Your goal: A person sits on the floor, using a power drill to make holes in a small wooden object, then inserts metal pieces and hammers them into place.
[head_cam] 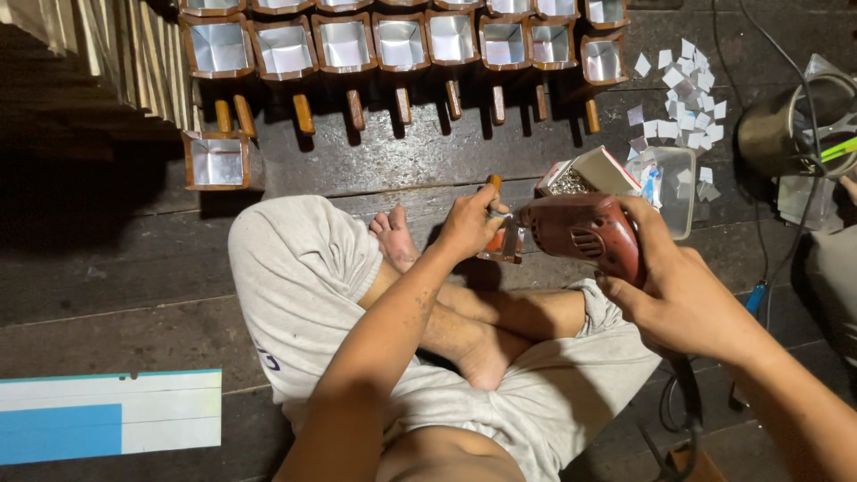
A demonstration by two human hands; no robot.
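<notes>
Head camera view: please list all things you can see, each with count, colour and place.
Scoops: many, brown wood with silver lining, rows at top; one more apart at left.
Paper squares: many, white, top right.
Plastic tub: one, clear, right of centre.
Small box: one, white and red, beside tub.
Metal pot: one, dull, far right.
Board: one, white and blue, bottom left.
Drill: one, red, centre.
Left hand: holds a scoop piece.
Right hand: grips drill.

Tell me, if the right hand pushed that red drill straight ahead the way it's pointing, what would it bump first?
The right hand aims the red electric drill leftward. Its nose already looks pressed to the small wooden scoop gripped by the left hand, so that comes first, though depth is hard to judge.
</notes>
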